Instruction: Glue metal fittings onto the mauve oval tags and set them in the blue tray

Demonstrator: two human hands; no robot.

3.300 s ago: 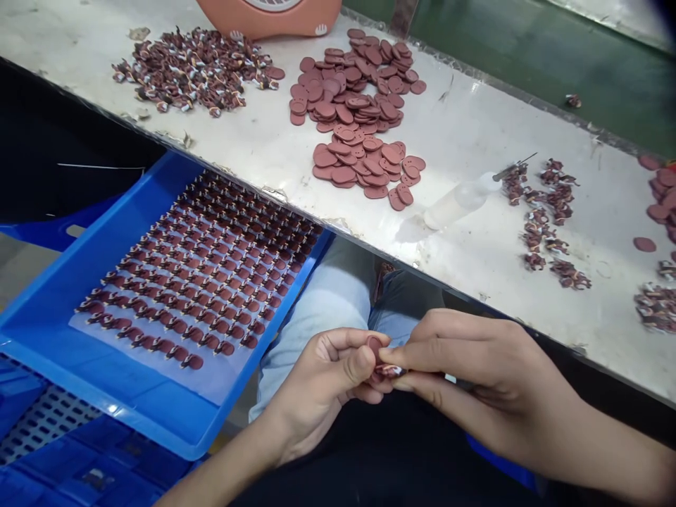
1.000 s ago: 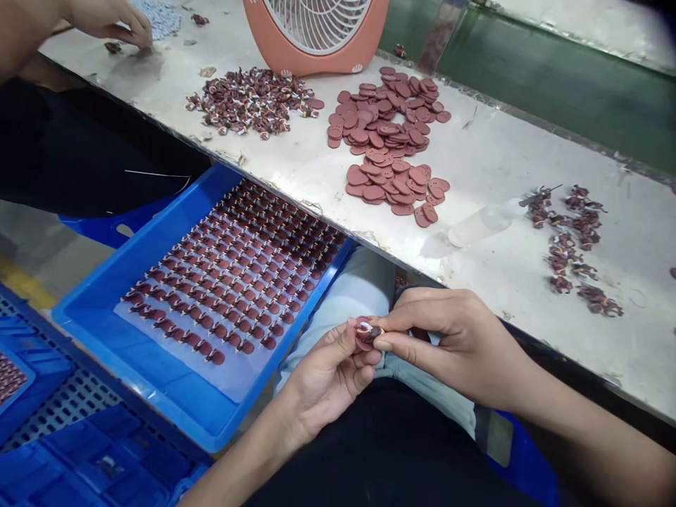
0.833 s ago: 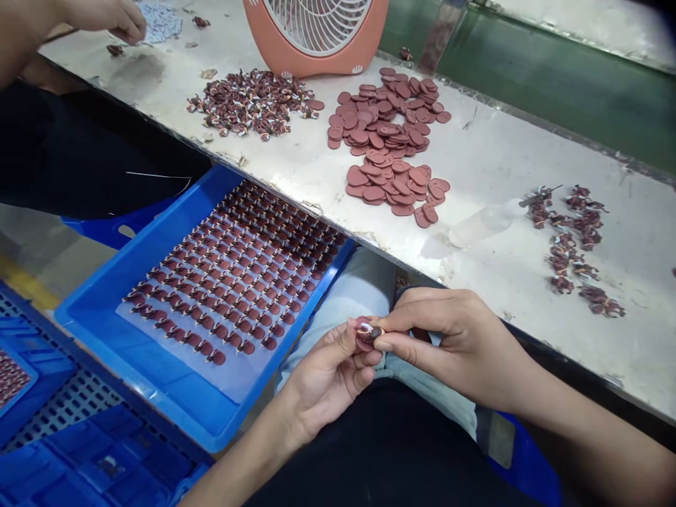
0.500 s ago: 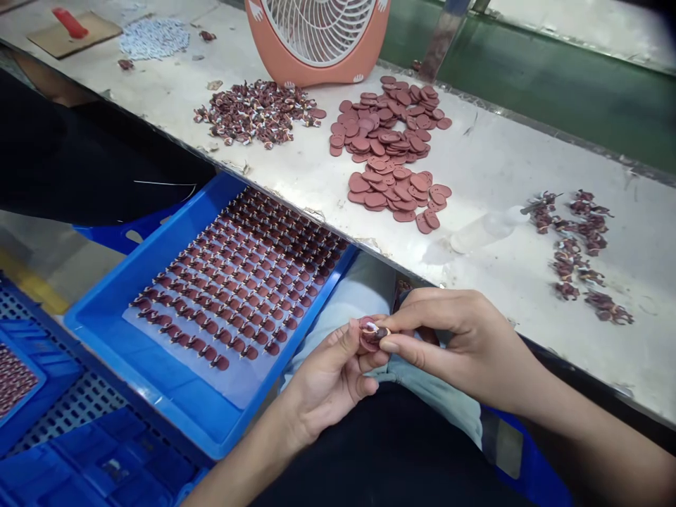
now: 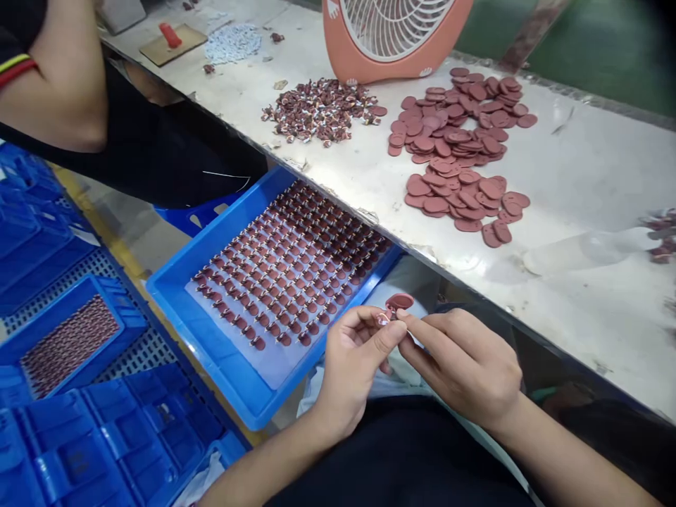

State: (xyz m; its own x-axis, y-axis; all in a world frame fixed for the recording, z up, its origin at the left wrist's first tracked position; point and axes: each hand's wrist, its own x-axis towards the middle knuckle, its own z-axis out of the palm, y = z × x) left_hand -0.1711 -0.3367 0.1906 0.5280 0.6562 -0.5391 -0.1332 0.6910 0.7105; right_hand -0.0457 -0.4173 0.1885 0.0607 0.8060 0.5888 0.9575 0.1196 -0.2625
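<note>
Between my two hands, above my lap, is a small figure piece (image 5: pixel 400 302) with a reddish-brown oval disc on top and a white and brown part below. My left hand (image 5: pixel 364 348) pinches its lower left side with thumb and fingers. The fingertips of my right hand (image 5: pixel 465 359) close on it from the right. Left of my hands, rows of similar pieces lie on a white sheet in a blue tray (image 5: pixel 211 373). On the table are a heap of brown oval discs (image 5: pixel 448 123) and a pile of small brown and white figures (image 5: pixel 322 109).
An orange fan (image 5: pixel 391 67) stands behind the piles on the table (image 5: pixel 596 169). A clear bottle (image 5: pixel 586 252) lies at the right. Another person's arm (image 5: pixel 68 84) is at the upper left. Stacked blue crates (image 5: pixel 121 429) fill the lower left.
The view has swung left, so the scene sits further right. The held piece has been turned, its disc now uppermost, and my left hand's fingers have curled around its lower side.
</note>
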